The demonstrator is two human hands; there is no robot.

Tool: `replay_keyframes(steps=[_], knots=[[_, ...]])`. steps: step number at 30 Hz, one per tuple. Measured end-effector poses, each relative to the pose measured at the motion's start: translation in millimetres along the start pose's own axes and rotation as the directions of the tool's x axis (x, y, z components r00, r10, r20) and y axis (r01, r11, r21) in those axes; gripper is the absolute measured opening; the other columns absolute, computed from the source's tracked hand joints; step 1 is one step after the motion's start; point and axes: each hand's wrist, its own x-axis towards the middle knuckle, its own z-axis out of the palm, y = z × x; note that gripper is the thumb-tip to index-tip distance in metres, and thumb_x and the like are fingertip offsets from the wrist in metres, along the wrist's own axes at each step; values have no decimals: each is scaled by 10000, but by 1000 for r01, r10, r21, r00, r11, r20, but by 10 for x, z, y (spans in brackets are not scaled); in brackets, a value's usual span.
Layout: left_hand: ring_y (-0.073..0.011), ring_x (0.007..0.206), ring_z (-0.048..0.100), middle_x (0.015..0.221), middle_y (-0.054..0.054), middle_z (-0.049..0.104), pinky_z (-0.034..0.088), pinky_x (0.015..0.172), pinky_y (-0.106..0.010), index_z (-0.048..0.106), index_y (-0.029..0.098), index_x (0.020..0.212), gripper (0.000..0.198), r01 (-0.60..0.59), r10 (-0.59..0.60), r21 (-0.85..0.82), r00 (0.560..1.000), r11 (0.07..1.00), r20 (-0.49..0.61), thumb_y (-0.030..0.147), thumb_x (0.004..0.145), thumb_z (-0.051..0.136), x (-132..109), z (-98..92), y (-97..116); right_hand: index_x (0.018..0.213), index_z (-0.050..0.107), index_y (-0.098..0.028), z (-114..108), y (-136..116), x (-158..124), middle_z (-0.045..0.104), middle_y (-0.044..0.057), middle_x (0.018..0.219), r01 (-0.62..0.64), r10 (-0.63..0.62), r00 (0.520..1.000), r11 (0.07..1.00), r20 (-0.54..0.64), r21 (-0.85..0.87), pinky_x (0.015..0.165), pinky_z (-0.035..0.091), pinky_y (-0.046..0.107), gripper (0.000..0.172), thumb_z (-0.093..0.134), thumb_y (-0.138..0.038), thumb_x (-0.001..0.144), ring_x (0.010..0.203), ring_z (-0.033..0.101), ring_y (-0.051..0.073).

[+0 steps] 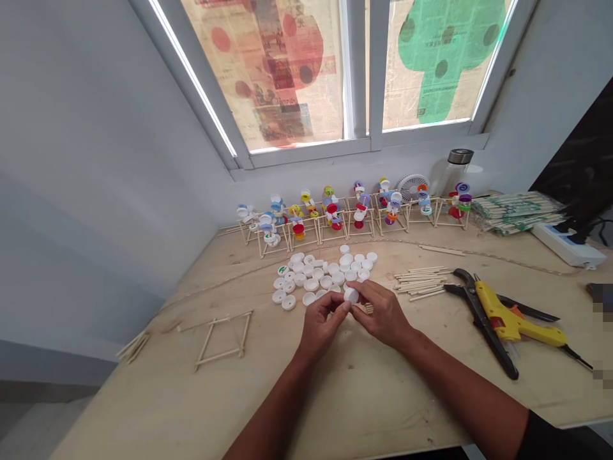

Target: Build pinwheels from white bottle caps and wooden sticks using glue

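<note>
Between the fingertips of both hands is a white bottle cap, held just above the wooden table. My left hand pinches its left side, and my right hand grips it from the right. Just beyond the hands lies a spread of white bottle caps, a few with a small hole in the middle. A bundle of thin wooden sticks lies right of the caps. To the left rests a frame of joined sticks.
A yellow glue gun and black-handled cutters lie at the right. Along the wall stand several stick frames with coloured caps. Behind them are a small fan and a bottle. A power strip sits by bagged sticks.
</note>
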Motion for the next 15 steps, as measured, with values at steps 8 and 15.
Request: replay_keyframes(steps=[8,15], knots=[[-159,710,574,779,-43,642,468,657,-271,625,163,907,271,10,-10,-20,999,1000,-37,391,762,607,-2,-3,3,1059,574,-179,-9,-13,-1,623,42,766,1,-1,1000,1000,9,-2,637,454,269,248,513,-280,841,673,564,148],[-159,706,583,778,-47,648,474,666,-276,622,159,890,275,39,-40,-26,998,999,-41,394,747,624,-2,3,-14,1047,582,-180,-14,-42,6,622,37,727,-18,18,1000,1000,1,11,621,446,262,234,482,-269,855,637,557,143]])
